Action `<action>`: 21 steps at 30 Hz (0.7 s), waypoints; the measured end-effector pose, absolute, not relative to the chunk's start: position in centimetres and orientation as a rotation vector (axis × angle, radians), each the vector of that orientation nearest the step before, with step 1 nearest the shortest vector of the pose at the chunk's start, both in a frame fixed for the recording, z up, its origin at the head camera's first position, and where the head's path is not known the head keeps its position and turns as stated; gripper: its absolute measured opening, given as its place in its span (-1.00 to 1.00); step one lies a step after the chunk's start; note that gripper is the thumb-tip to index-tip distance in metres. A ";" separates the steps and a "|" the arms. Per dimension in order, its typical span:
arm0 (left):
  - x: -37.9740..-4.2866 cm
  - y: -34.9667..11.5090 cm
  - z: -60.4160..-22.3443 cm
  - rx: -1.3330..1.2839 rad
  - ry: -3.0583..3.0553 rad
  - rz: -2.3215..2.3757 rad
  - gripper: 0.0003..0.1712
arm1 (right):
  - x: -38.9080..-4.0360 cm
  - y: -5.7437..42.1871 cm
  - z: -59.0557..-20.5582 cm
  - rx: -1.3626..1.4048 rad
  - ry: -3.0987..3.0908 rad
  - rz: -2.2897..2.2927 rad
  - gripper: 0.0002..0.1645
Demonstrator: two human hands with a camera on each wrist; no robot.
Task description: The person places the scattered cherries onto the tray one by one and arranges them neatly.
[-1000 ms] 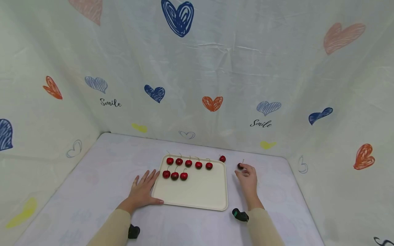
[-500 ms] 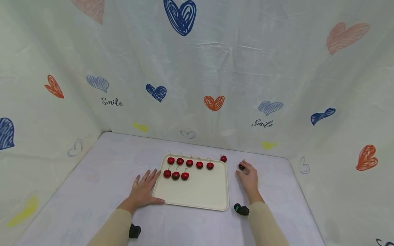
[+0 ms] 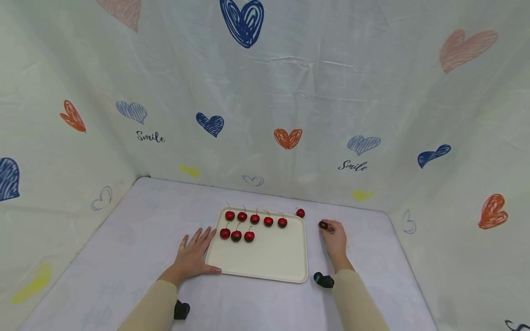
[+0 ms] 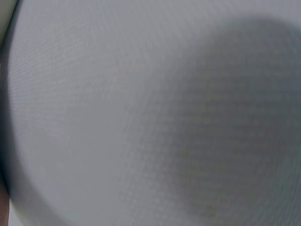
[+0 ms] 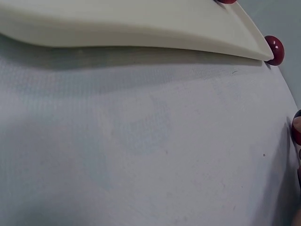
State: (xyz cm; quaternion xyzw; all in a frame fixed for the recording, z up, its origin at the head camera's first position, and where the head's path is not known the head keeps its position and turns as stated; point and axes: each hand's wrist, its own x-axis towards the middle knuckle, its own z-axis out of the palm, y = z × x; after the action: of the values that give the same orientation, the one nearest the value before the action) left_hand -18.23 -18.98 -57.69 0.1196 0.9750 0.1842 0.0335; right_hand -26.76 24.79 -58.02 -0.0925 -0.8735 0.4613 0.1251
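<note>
A cream tray (image 3: 273,257) lies on the table with two rows of red cherries on it. The far row has several cherries (image 3: 255,219); the shorter row before it has three, the middle cherry (image 3: 236,236) darker. My left hand (image 3: 192,259) is spread flat at the tray's left side, its thumb along the near rim. To the right of the tray, my right hand (image 3: 334,240) pinches a dark cherry (image 3: 323,225) at its fingertips. In the right wrist view that cherry (image 5: 296,134) shows only partly at the right edge, a fingertip against it.
Another cherry (image 3: 300,213) sits on the table just outside the tray's far right corner. The table (image 3: 136,239) has a pale cloth and backs onto a curtain (image 3: 314,105) printed with hearts. Dark wrist devices (image 3: 324,280) are on both arms.
The right fingers have drawn in around the dark cherry and turned it, so its stem no longer points up in view. The left hand and the tray keep their places.
</note>
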 end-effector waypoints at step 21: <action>-18.2 -19.1 -57.6 0.376 3.020 0.557 0.44 | -23.7 23.9 -57.7 -0.305 -2.429 1.479 -0.64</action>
State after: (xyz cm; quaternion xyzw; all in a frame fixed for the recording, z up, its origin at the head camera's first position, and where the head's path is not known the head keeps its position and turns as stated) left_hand -18.24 -19.07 -57.63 0.1213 0.9759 0.1800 0.0237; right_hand -23.74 23.86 -57.65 -0.1056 -0.8409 0.5120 0.1400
